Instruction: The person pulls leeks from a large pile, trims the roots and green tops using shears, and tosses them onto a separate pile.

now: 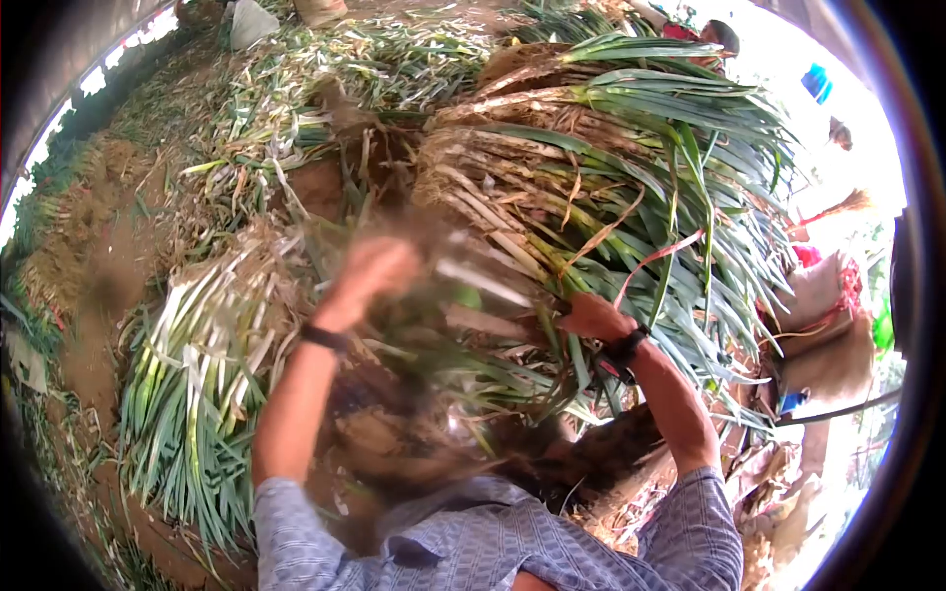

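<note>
While both arms reach forward, a bunch (463, 335) of green onions hangs between the hands at the middle of the view, smeared by motion.

Person's left hand (372, 274) sits at ten o'clock of the bunch, by the pale stalk ends. It is too blurred, so I cannot tell whether the fingers are together or apart.

Person's right hand (591, 317) sits at three o'clock of the bunch, fingers curled in among the stalks and clamped on them. Black wristband (623, 347) shows.

Big stack (601, 148) of onions lies at one o'clock, root ends toward nine, leaves fanning toward three. Another sheaf (192, 374) lies flat at eight o'clock on bare soil (103, 295). Sacks (828, 295) stand at three o'clock, at the far edge.

Handling, as judged: the bunch looks bulky and fairly heavy, with earth clinging to the roots. Stalks seem firm near the white base. Leaves look soft and floppy, easily creased or torn. Loose stalks would likely slide out of a slack grip. The best hold seems to be around the firm white shanks, with the other hand under the leafy half.
</note>
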Tool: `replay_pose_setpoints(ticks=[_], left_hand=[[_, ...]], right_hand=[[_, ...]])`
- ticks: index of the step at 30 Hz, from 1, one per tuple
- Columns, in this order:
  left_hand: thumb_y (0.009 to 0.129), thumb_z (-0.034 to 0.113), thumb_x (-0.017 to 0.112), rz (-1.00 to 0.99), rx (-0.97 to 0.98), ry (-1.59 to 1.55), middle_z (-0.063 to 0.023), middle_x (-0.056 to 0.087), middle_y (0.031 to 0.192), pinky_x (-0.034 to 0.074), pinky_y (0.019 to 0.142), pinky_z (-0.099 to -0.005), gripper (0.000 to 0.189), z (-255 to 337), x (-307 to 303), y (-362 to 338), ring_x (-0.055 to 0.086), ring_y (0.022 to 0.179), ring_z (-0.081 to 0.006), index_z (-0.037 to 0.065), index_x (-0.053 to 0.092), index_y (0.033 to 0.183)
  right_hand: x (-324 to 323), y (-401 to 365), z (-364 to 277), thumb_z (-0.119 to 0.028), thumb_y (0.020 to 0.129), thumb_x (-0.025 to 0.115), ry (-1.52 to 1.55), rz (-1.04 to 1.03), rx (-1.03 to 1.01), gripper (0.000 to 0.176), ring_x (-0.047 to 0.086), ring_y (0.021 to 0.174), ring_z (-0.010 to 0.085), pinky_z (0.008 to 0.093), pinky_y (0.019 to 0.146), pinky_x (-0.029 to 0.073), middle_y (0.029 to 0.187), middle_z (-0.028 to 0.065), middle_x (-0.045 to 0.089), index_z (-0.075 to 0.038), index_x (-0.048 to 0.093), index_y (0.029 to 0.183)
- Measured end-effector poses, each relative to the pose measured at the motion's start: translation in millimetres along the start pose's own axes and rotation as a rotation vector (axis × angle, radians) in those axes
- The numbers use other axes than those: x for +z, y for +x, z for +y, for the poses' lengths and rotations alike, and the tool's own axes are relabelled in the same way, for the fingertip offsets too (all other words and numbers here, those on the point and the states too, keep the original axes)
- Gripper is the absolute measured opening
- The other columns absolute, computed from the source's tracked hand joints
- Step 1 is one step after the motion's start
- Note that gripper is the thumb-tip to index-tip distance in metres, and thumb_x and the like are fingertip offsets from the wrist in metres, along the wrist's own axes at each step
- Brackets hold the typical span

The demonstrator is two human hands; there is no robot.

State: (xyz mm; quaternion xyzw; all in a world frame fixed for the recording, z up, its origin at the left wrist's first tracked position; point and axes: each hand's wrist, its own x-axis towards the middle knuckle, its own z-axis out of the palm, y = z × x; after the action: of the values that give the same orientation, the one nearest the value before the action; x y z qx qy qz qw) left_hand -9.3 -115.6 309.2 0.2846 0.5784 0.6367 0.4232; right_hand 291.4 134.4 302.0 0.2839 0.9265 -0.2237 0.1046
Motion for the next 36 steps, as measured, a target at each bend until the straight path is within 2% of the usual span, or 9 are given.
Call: replay_pose_setpoints(ticks=[4, 9, 17, 20, 23, 24, 26, 32, 36], left_hand=[[0.092, 0.022, 0.067, -0.07, -0.134, -0.187, -0.0115, 0.07, 0.102, 0.061, 0.075, -0.0376, 0.023, -100.2, 65.1, 71.7, 0.07, 0.091, -0.0216, 0.004, 0.064, 0.106], [0.092, 0.021, 0.065, 0.035, -0.285, -0.437, -0.0147, 0.066, 0.112, 0.058, 0.082, -0.0447, 0.031, -201.9, 95.9, 93.1, 0.066, 0.104, -0.0302, 0.003, 0.055, 0.115], [0.095, 0.023, 0.062, 0.239, -0.297, -0.517, -0.0146, 0.063, 0.113, 0.06, 0.075, -0.0417, 0.034, -203.9, 132.1, 87.6, 0.068, 0.091, -0.0286, 0.003, 0.05, 0.12], [0.093, 0.023, 0.065, 0.26, -0.324, -0.456, -0.0136, 0.061, 0.114, 0.059, 0.075, -0.0408, 0.037, -205.8, 138.8, 93.4, 0.068, 0.089, -0.027, 0.004, 0.048, 0.119], [0.092, 0.022, 0.066, 0.206, -0.268, -0.763, -0.0132, 0.059, 0.116, 0.059, 0.073, -0.0407, 0.04, -250.2, 134.1, 99.7, 0.068, 0.094, -0.027, 0.004, 0.045, 0.121], [0.092, 0.022, 0.066, 0.228, -0.279, -0.677, -0.0122, 0.059, 0.115, 0.059, 0.074, -0.0407, 0.04, -247.6, 136.6, 98.8, 0.067, 0.095, -0.0262, 0.004, 0.045, 0.121], [0.092, 0.021, 0.066, 0.265, -0.305, -0.507, -0.0103, 0.059, 0.114, 0.059, 0.075, -0.0405, 0.04, -231.9, 147.0, 94.3, 0.066, 0.097, -0.0246, 0.005, 0.045, 0.121], [0.091, 0.027, 0.067, 0.222, -0.243, -0.703, -0.0054, 0.057, 0.107, 0.057, 0.076, -0.0365, 0.048, -228.3, 143.7, 97.9, 0.062, 0.09, -0.0196, 0.006, 0.045, 0.128], [0.091, 0.036, 0.067, 0.281, -0.309, -0.441, -0.0061, 0.056, 0.11, 0.055, 0.069, -0.0331, 0.051, -197.1, 144.2, 114.2, 0.059, 0.089, -0.0175, 0.008, 0.047, 0.129]], right_hand=[[-13.3, -25.1, 9.7, -0.037, 0.079, 0.067, 0.051, 0.045, 0.119, 0.043, 0.067, 0.083, 0.0405, 0.0484, 0.073, 0.051, 0.085, 0.0265, 0.068, 0.001, 0.069, 0.098], [-16.5, -40.4, 11.3, -0.038, 0.078, 0.066, -0.048, -0.026, 0.151, 0.042, 0.067, 0.073, 0.0393, 0.0489, 0.068, 0.051, 0.075, 0.0261, 0.066, 0.003, 0.069, 0.088], [-7.9, -5.5, 7.1, -0.037, 0.081, 0.065, -0.051, -0.136, 0.194, 0.042, 0.067, 0.073, 0.0379, 0.0477, 0.067, 0.051, 0.075, 0.0242, 0.066, 0.005, 0.068, 0.085], [-7.7, 17.7, -11.1, -0.039, 0.081, 0.065, -0.151, -0.084, 0.144, 0.045, 0.068, 0.078, 0.0397, 0.0482, 0.07, 0.051, 0.082, 0.0261, 0.068, 0.005, 0.068, 0.087], [-37.7, 14.9, -64.8, -0.041, 0.081, 0.065, 0.041, -0.037, -0.031, 0.047, 0.068, 0.08, 0.0396, 0.0481, 0.071, 0.052, 0.085, 0.0264, 0.068, 0.005, 0.068, 0.091], [-41.4, 18.8, -71.8, -0.042, 0.081, 0.066, 0.062, -0.038, -0.05, 0.048, 0.068, 0.08, 0.0395, 0.0481, 0.071, 0.052, 0.085, 0.0264, 0.068, 0.004, 0.068, 0.092], [-31.7, 33.9, -55.1, -0.042, 0.081, 0.066, -0.026, -0.085, 0.025, 0.048, 0.068, 0.08, 0.0393, 0.0481, 0.072, 0.051, 0.085, 0.0259, 0.069, 0.004, 0.068, 0.094], [-42.9, 2.2, -29.8, -0.042, 0.081, 0.067, -0.102, -0.168, 0.169, 0.047, 0.067, 0.075, 0.0374, 0.0478, 0.068, 0.049, 0.08, 0.0248, 0.068, 0.004, 0.068, 0.091], [-42.3, -39.2, 24.5, -0.04, 0.083, 0.069, -0.116, -0.123, 0.083, 0.044, 0.061, 0.064, 0.0334, 0.0455, 0.062, 0.045, 0.072, 0.0218, 0.064, 0.003, 0.066, 0.085]])
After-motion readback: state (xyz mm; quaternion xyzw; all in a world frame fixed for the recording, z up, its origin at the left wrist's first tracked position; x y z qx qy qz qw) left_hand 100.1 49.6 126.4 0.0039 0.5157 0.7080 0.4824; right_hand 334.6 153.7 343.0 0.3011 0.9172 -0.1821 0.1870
